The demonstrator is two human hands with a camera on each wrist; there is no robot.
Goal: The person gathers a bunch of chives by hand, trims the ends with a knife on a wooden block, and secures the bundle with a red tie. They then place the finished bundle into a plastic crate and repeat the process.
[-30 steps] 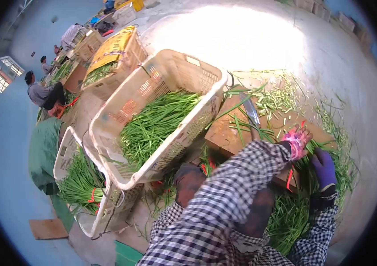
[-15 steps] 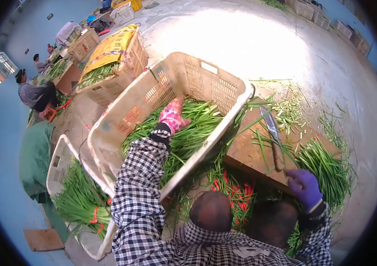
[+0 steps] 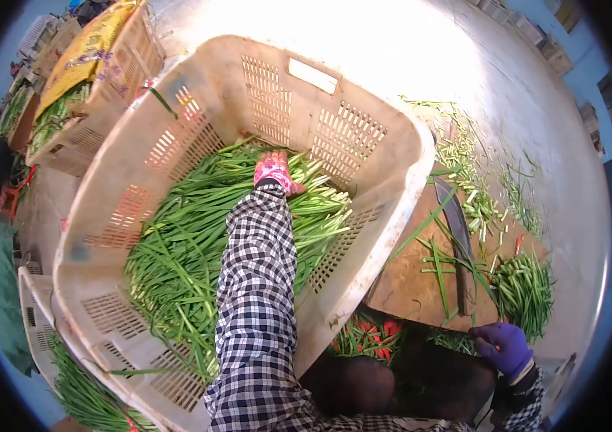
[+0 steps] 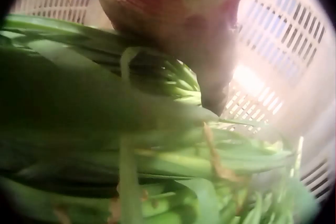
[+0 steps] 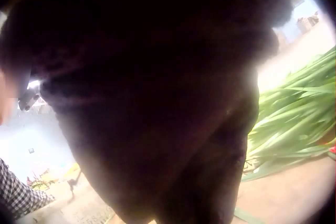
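Inside the large plastic crate, my left hand in a pink patterned glove lies on long green stalks, thumb spread from the fingers. Its glove is over the stalks in the left wrist view; stalks hide the fingertips. My right hand in a purple glove is by the near corner of the wooden board, fingers loosely bent, with nothing visible in them. It shows as a dark shape in the right wrist view. A large knife lies on the board.
A bundle of green stalks lies right of the knife, with cut pieces beyond the board. A smaller crate stands at the left, and a yellow-covered crate behind. Red strips lie below the board.
My left hand went from the bundle beside the board into the large crate, then farther over the stalks. My right hand left the bundle for the board's near corner. The head view shifted toward the crate.
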